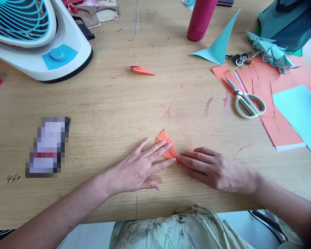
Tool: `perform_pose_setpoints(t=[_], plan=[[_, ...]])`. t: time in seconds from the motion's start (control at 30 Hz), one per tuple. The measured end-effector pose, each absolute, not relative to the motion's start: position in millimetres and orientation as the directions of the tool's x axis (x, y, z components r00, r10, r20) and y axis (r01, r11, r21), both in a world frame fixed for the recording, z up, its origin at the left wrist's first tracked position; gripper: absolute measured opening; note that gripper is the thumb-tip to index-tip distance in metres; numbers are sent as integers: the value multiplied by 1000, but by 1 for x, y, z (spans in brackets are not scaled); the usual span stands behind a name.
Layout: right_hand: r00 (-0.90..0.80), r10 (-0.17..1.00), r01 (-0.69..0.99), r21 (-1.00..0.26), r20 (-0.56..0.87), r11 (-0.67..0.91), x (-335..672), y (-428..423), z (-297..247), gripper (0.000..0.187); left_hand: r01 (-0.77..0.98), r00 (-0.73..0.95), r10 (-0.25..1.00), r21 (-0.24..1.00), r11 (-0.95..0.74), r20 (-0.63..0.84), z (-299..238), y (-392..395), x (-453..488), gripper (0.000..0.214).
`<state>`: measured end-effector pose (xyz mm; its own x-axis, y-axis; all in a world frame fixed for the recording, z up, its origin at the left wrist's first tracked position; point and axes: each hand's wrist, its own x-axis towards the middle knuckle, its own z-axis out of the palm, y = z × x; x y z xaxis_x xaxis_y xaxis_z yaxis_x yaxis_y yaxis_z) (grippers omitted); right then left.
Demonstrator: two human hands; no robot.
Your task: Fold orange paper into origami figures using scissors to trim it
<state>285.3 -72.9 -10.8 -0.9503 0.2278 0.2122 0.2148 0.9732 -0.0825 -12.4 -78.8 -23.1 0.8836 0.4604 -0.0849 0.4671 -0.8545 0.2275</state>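
Note:
A small folded piece of orange paper (168, 144) lies on the wooden table, with creases and flaps showing and a pointed tip at its upper end. My left hand (142, 167) rests flat across it, fingers spread, several fingertips pressing on the paper and the thumb apart. From the other side, my right hand (209, 167) has its fingers together at the paper's lower right corner, pinching that corner; its thumb is hidden. Farther up the table lies another folded orange paper piece (142, 70), slim and pointed, touched by neither hand.
White-handled scissors (248, 103) lie on orange paper sheets (285, 128) at right, beside a light blue sheet (300, 110). Behind are keys (239, 59), folded teal paper (217, 48), a teal paper figure (272, 53) and a magenta bottle (200, 19). A fan (72, 41) and phone (48, 147) are left.

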Motion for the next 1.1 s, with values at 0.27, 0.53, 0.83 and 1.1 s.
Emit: perform_pose_setpoints(t=[0.27, 0.53, 0.83, 1.1], plan=[[-949, 236, 227, -66, 208, 972, 284, -79, -9, 27, 475, 878, 472, 243, -846, -77, -22, -80, -11, 82], [-950, 271, 254, -124, 156, 959, 289, -83, -9, 33, 463, 885, 459, 265, -846, -83, -26, -78, -11, 80], [-926, 361, 327, -243, 109, 913, 286, -84, -18, 40, 422, 904, 427, 201, -884, -16, -26, -74, -14, 91], [-914, 391, 346, -296, 107, 890, 287, -85, -20, 40, 469, 883, 469, 145, -871, -35, -18, -81, -16, 84]])
